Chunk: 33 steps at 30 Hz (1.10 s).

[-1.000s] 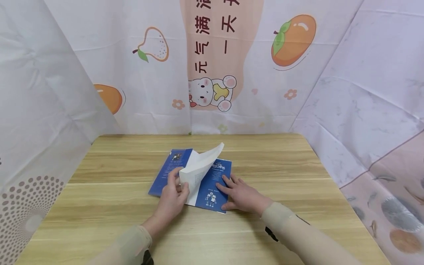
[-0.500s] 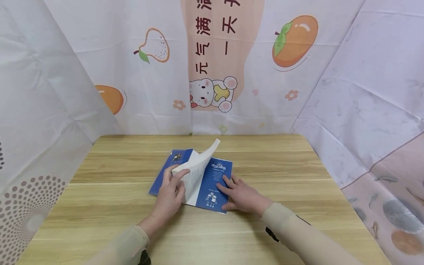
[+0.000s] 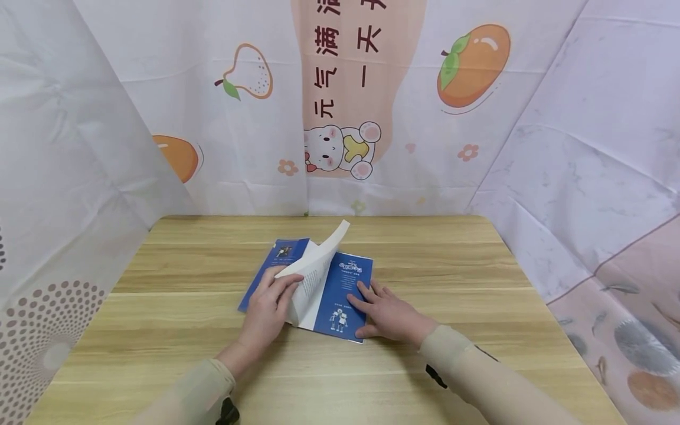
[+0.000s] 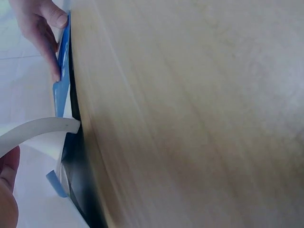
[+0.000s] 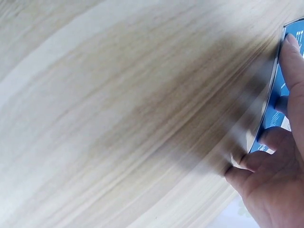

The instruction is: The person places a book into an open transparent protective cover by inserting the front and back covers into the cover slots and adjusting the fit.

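A wood-grain table (image 3: 467, 277) is filling the foreground; a back cloth (image 3: 202, 118) is hanging behind it, three fruits (image 3: 474, 66) showing in print; two side cloths (image 3: 53, 147) are flanking; counting one table, one book (image 3: 342, 295), two hands; the book is lying open mid-table; left hand (image 3: 267, 310) is gripping raised pages (image 3: 312, 286) — narrow hold; right hand (image 3: 392, 314) is resting on blue cover — fingers lying wide.

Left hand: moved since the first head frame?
Yes, slightly: the left hand has shifted left, toward the left side of the table.
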Each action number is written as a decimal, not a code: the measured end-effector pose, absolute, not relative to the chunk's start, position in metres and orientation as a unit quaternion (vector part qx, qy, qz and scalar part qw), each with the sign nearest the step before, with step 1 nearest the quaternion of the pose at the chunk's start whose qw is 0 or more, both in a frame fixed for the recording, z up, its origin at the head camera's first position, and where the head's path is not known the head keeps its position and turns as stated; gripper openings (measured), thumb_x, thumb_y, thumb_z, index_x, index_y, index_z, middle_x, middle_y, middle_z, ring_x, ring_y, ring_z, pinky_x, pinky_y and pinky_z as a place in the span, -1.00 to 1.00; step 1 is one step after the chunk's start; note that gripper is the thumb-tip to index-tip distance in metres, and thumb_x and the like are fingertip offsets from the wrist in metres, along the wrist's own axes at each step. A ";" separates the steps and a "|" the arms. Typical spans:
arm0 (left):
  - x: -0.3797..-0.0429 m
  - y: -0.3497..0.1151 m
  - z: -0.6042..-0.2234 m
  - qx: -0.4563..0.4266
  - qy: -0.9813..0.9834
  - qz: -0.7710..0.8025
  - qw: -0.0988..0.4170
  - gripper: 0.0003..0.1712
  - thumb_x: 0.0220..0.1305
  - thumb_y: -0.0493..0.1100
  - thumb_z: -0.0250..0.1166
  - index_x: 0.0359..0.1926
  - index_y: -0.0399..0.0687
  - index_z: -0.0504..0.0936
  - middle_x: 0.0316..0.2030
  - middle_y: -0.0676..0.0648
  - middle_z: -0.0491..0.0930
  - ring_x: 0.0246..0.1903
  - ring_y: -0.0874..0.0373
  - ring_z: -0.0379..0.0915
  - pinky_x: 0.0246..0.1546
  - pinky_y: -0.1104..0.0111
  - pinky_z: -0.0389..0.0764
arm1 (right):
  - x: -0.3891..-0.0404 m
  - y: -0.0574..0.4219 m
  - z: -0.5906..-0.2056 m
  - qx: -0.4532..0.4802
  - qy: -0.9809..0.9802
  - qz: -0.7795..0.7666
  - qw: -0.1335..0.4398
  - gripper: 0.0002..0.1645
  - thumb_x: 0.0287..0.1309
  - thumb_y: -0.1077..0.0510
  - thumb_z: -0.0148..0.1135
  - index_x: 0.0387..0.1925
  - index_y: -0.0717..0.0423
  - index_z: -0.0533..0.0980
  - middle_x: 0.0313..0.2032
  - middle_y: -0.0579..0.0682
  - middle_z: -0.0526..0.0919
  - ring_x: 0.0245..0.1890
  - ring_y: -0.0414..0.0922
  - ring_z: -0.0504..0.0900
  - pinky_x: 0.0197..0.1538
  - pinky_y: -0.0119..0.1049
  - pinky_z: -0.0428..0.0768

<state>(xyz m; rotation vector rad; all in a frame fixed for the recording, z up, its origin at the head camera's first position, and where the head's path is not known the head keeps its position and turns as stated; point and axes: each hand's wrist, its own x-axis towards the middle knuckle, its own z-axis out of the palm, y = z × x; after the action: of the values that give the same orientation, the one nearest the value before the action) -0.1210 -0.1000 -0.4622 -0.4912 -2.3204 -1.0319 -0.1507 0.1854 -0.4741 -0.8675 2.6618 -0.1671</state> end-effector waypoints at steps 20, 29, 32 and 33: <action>-0.118 -0.120 -0.451 -0.095 -0.881 -0.409 0.216 -0.55 0.39 -0.36 0.30 0.26 -0.13 0.54 -0.11 -0.24 0.70 -0.37 0.10 0.54 -0.42 0.37 0.60 | -0.152 0.187 -0.479 -0.313 0.934 -0.060 0.159 0.01 0.25 -0.43 0.19 0.58 -0.11 0.19 0.60 0.18 0.02 0.57 0.33 -0.06 0.51 0.22 0.11; -0.117 -0.129 -0.453 -0.080 -0.879 -0.413 0.226 -0.56 0.36 -0.41 0.29 0.24 -0.20 0.58 -0.21 -0.20 0.67 -0.46 0.14 0.45 -0.51 0.44 0.47 | -0.151 0.186 -0.478 -0.311 0.934 -0.066 0.163 0.00 0.25 -0.42 0.20 0.58 -0.11 0.19 0.60 0.18 0.02 0.57 0.33 -0.07 0.52 0.22 0.11; -0.117 -0.130 -0.452 -0.074 -0.879 -0.418 0.219 -0.56 0.37 -0.41 0.28 0.24 -0.21 0.57 -0.15 -0.22 0.68 -0.42 0.12 0.47 -0.48 0.43 0.49 | -0.150 0.186 -0.477 -0.309 0.934 -0.067 0.165 0.00 0.25 -0.42 0.21 0.58 -0.11 0.19 0.60 0.18 0.02 0.57 0.33 -0.07 0.52 0.22 0.10; -0.116 -0.131 -0.452 -0.070 -0.879 -0.419 0.214 -0.57 0.37 -0.41 0.28 0.24 -0.21 0.57 -0.13 -0.22 0.68 -0.41 0.12 0.48 -0.46 0.43 0.49 | -0.150 0.186 -0.478 -0.308 0.934 -0.066 0.165 0.00 0.25 -0.42 0.20 0.58 -0.11 0.19 0.60 0.18 0.02 0.57 0.33 -0.07 0.52 0.22 0.10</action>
<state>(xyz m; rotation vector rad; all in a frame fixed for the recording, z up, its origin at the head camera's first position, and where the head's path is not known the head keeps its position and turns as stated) -0.1163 -0.1307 -0.4521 -0.1934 -2.4394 -1.1629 -0.1503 0.1864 -0.4775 -0.8782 2.6616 -0.1894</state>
